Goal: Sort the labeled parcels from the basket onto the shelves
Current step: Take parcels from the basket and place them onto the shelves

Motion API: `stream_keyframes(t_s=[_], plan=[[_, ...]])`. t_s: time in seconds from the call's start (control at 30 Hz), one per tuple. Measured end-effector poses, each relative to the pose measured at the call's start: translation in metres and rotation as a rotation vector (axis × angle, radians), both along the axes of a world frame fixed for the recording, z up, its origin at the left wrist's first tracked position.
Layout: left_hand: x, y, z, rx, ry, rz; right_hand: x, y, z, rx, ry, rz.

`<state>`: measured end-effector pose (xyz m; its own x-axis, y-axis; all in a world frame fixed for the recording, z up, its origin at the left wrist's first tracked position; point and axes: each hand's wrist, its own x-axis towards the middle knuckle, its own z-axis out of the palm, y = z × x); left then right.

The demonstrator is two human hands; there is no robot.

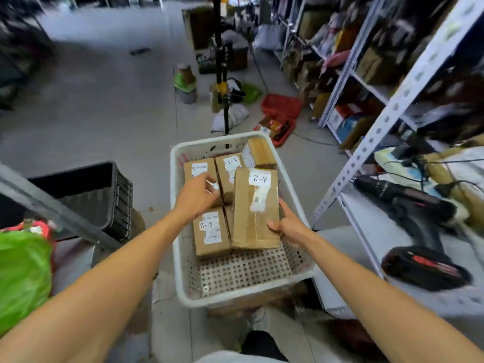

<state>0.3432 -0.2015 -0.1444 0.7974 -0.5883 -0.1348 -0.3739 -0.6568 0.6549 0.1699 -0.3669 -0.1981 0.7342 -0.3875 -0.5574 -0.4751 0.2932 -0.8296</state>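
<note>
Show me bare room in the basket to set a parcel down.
The basket floor is bare at its near end, bordered by the near rim, the smaller A-2 box and the larger A-2 box. Its far half is crowded.

Arms outstretched; left hand, right hand, fingers curled.

The basket is white with a dotted hole pattern; its parcels are brown with white labels. Black crate, green bag, perhaps a red case.
</note>
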Motion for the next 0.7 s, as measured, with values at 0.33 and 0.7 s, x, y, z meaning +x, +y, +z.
stream_keyframes(t_s=[0.33,0.7], plan=[[-0.107,0.077,0.025,0.185,-0.040,-0.316,-0.110,0.100,0.046,-0.329,-0.007,-0.056],[-0.244,0.115,0.040,0.279,-0.084,-0.426,-0.263,0.140,0.068,-0.352,-0.063,-0.110]])
